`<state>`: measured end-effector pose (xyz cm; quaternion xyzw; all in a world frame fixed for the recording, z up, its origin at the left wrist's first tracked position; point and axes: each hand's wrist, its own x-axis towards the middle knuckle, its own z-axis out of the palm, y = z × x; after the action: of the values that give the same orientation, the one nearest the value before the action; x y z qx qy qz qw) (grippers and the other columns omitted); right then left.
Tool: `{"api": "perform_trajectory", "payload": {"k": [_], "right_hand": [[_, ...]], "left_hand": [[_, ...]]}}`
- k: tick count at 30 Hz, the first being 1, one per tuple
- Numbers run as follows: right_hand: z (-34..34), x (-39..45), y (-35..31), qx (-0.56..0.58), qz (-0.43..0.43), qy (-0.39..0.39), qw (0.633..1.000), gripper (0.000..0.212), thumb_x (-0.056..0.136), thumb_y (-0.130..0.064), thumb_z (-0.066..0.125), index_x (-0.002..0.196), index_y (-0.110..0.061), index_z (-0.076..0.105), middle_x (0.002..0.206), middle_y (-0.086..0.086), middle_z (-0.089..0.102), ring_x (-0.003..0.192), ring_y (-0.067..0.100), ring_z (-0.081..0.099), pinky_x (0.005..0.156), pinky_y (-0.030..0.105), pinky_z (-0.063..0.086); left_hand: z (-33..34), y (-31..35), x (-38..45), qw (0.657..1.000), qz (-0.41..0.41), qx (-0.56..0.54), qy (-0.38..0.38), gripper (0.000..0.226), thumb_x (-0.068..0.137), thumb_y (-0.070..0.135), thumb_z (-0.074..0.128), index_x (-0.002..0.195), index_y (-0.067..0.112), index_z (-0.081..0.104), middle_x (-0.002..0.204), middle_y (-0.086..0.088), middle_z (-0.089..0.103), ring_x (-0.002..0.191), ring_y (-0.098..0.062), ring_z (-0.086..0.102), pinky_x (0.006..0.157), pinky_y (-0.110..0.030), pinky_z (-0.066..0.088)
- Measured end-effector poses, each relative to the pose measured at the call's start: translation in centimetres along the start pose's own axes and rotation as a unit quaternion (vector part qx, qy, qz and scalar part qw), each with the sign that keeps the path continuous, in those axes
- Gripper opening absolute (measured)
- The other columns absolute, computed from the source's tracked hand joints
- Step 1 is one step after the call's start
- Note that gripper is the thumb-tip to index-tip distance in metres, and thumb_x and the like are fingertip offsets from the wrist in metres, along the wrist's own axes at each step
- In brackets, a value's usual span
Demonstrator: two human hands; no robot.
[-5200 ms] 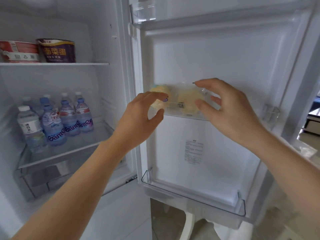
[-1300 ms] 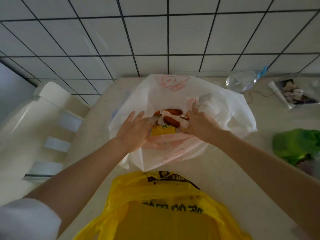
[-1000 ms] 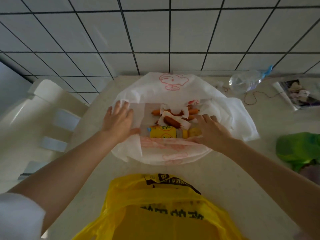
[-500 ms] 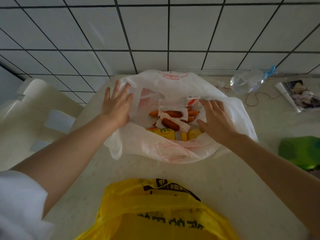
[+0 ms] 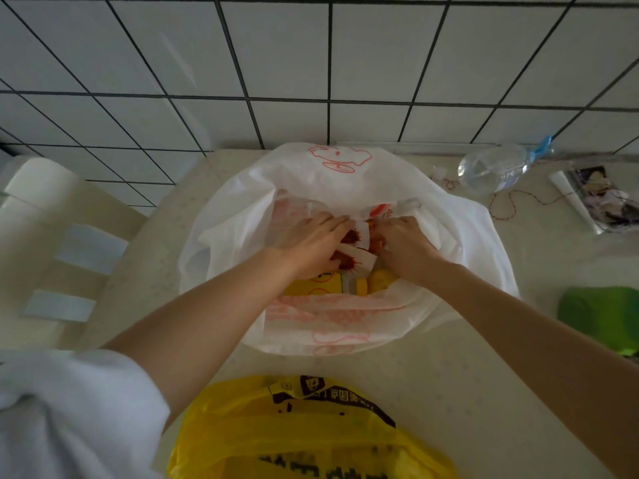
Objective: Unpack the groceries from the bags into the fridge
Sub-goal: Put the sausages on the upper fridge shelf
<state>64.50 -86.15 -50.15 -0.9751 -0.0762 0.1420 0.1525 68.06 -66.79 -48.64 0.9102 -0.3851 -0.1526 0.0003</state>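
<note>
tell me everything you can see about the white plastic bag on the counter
The white plastic bag is thin, crinkly film with red line drawings printed on it. It lies on the pale counter against the tiled wall, its mouth spread wide open. Inside show wrapped sausages and a yellow bottle. The left hand and right hand both reach in among the sausages.

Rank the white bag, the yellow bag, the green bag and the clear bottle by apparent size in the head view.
1. white bag
2. yellow bag, cropped and nearest, so unsure against the white
3. green bag, cropped
4. clear bottle

yellow bag [image 5: 304, 440] cut off below, hands' [image 5: 313, 245] fingertips hidden
</note>
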Motion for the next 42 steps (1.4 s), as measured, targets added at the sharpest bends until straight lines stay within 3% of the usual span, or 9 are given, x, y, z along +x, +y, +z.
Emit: {"api": "perform_trajectory", "payload": {"k": [5,11,15,20,24,28,35,38,42], "right_hand": [[0.3,-0.2,0.0,0.025,-0.06,-0.018,0.998,0.041,0.084,-0.019,0.053,0.115,-0.041,0.064,0.139,-0.016,0.048,0.132,0.02,0.037,0.108,0.032,0.023],[0.1,0.1,-1.2,0.014,-0.053,-0.03,0.998,0.06,0.086,-0.018,0.064,0.141,-0.014,0.04,0.142,0.007,0.042,0.131,0.025,0.038,0.109,0.035,0.034],[0.6,1.0,-2.6,-0.084,-0.081,-0.058,0.991,0.078,0.083,-0.037,0.067,0.144,-0.006,0.03,0.142,0.015,0.036,0.131,0.031,0.036,0.111,0.038,0.03],[1.8,2.4,-4.1,-0.146,-0.07,-0.056,0.985,0.094,0.08,-0.061,0.058,0.147,-0.006,0.021,0.142,0.017,0.038,0.13,0.034,0.037,0.109,0.046,0.029],[2.1,3.0,-4.8,-0.163,-0.038,-0.072,0.983,0.102,0.072,-0.076,0.052,0.142,-0.008,0.026,0.139,0.016,0.042,0.125,0.039,0.042,0.105,0.055,0.033],[2.1,2.8,-4.8,-0.166,-0.04,-0.086,0.981,0.101,0.069,-0.079,0.05,0.143,-0.017,0.021,0.141,0.015,0.037,0.126,0.041,0.037,0.105,0.058,0.031],[2.5,3.8,-7.6,-0.172,-0.097,-0.057,0.979,0.075,0.078,-0.046,0.063,0.136,-0.011,0.03,0.138,0.009,0.036,0.121,0.032,0.045,0.098,0.047,0.038],[2.1,4.2,-8.1,-0.195,-0.101,-0.06,0.974,0.074,0.075,-0.044,0.066,0.132,-0.011,0.033,0.133,0.008,0.041,0.12,0.027,0.047,0.092,0.043,0.041],[2.4,3.0,-7.1,-0.214,-0.086,-0.059,0.971,0.069,0.08,-0.047,0.06,0.131,-0.009,0.033,0.13,0.009,0.049,0.114,0.029,0.051,0.086,0.042,0.042]], "left_hand": [[0.1,-0.2,0.8,0.995,-0.048,-0.068,-0.048,0.085,0.083,0.047,0.069,0.15,0.016,0.026,0.143,-0.009,0.042,0.13,-0.03,0.039,0.105,-0.042,0.039],[0.3,-2.0,-1.2,0.992,-0.042,-0.117,-0.022,0.063,0.082,0.033,0.073,0.137,0.013,0.049,0.139,-0.007,0.049,0.126,-0.026,0.047,0.1,-0.031,0.042],[0.8,-3.1,-3.4,0.992,-0.069,-0.102,-0.019,0.037,0.083,0.026,0.07,0.116,0.011,0.06,0.119,-0.008,0.061,0.106,-0.024,0.059,0.079,-0.026,0.046],[0.1,-3.8,-4.6,0.992,-0.084,-0.082,-0.049,0.034,0.086,0.026,0.066,0.116,0.012,0.061,0.123,-0.007,0.059,0.108,-0.024,0.057,0.088,-0.035,0.048],[0.2,-4.1,-4.7,0.992,-0.098,-0.04,-0.07,0.011,0.083,0.02,0.064,0.089,0.013,0.071,0.103,-0.007,0.067,0.092,-0.023,0.064,0.076,-0.034,0.052],[0.5,-3.9,-5.1,0.989,-0.102,-0.085,-0.071,0.012,0.087,0.018,0.059,0.089,0.013,0.07,0.096,-0.005,0.067,0.091,-0.024,0.064,0.076,-0.035,0.051],[-0.6,-2.8,-5.6,0.983,-0.057,-0.149,-0.09,0.03,0.094,0.023,0.058,0.121,0.013,0.064,0.134,-0.006,0.054,0.124,-0.022,0.048,0.1,-0.032,0.036],[-0.9,-2.6,-5.9,0.986,-0.067,-0.133,-0.07,0.03,0.092,0.021,0.059,0.122,0.018,0.063,0.128,-0.002,0.059,0.115,-0.019,0.055,0.092,-0.032,0.043],[-1.5,-2.1,-6.3,0.986,-0.099,-0.127,-0.039,0.017,0.083,0.017,0.068,0.099,0.018,0.063,0.101,-0.003,0.068,0.093,-0.024,0.064,0.073,-0.037,0.05]]}}
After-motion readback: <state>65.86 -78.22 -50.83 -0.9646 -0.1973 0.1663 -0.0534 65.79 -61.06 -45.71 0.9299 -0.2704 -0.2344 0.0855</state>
